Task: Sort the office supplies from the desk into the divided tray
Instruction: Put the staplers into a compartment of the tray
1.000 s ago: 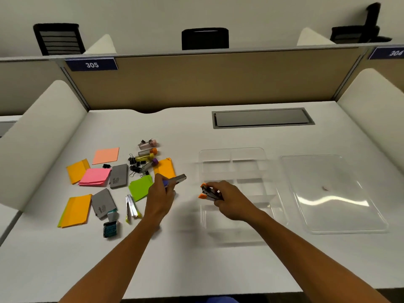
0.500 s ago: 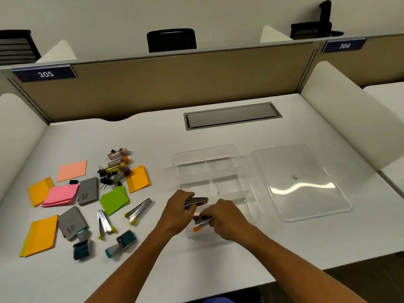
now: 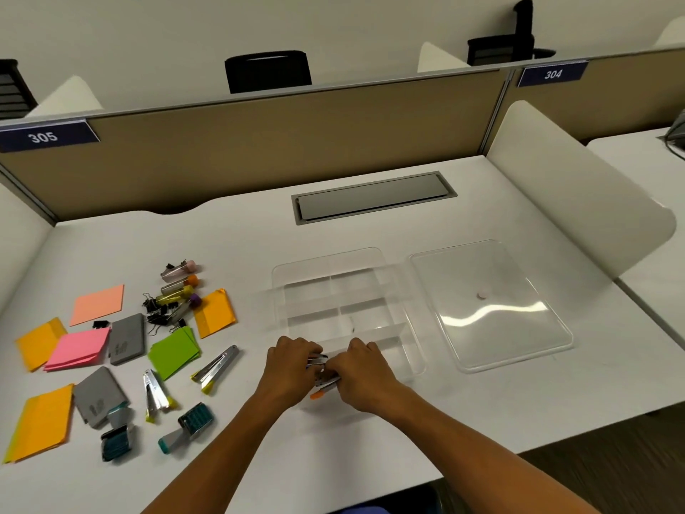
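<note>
both hands meet over the clear tray's (image 3: 335, 291) near compartment, left hand (image 3: 287, 365) and right hand (image 3: 361, 369) each pinching a stapler (image 3: 321, 385); the other compartments look bare. lid (image 3: 489, 306) lies just right; sticky notes (image 3: 76, 348) wait on the tabletop (image 3: 241, 239) well left.

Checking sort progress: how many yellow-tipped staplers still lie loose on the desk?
2. One yellow-tipped stapler lies right of the green notes; the other lies just below them. The hands may hide more staplers.

both hands (image 3: 326, 369) on staplers (image 3: 321, 380)
</note>
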A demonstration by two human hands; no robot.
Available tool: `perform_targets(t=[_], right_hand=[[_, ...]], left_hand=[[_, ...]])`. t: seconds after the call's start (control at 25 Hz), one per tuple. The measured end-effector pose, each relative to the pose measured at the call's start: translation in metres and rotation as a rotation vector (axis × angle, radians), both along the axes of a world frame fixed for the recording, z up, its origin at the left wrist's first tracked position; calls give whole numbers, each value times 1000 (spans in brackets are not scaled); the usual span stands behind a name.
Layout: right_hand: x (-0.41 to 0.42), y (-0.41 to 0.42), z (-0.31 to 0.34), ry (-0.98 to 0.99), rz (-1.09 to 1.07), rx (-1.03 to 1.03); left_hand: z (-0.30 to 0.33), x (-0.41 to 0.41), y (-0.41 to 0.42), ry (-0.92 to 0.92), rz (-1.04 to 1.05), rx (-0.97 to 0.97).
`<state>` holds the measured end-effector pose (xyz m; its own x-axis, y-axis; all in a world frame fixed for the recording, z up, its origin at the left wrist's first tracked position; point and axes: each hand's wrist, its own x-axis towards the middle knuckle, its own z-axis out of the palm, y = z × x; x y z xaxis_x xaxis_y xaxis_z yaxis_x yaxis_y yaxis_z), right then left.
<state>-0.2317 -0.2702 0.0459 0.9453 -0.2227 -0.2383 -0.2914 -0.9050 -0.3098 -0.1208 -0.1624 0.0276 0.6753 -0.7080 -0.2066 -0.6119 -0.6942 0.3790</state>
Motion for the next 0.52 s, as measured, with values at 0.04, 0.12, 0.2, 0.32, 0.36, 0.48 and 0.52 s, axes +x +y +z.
perform_targets(t=[0.04,0.12,0.2,0.32,0.36,0.48,0.52], right_hand=[[1,-1,1,9,7,7],[2,-2,2,21,26,16],[3,-1,3,25,41,13],[4,0,4,29,47,23],[5,0,5,33,48,37],[9,3,7,38,45,70],[10,3,8,42,48,71]], left_hand=[[0,0,0,-6,-14,-7],[0,-1,0,3,-41,0],[0,-3,0,23,-78,41],[-3,-9,-2,48,-82,107],[-3,-10,-2,50,-71,125],[-6,-9,-1,63,-41,130],[-6,-8,0,68,-38,109]])
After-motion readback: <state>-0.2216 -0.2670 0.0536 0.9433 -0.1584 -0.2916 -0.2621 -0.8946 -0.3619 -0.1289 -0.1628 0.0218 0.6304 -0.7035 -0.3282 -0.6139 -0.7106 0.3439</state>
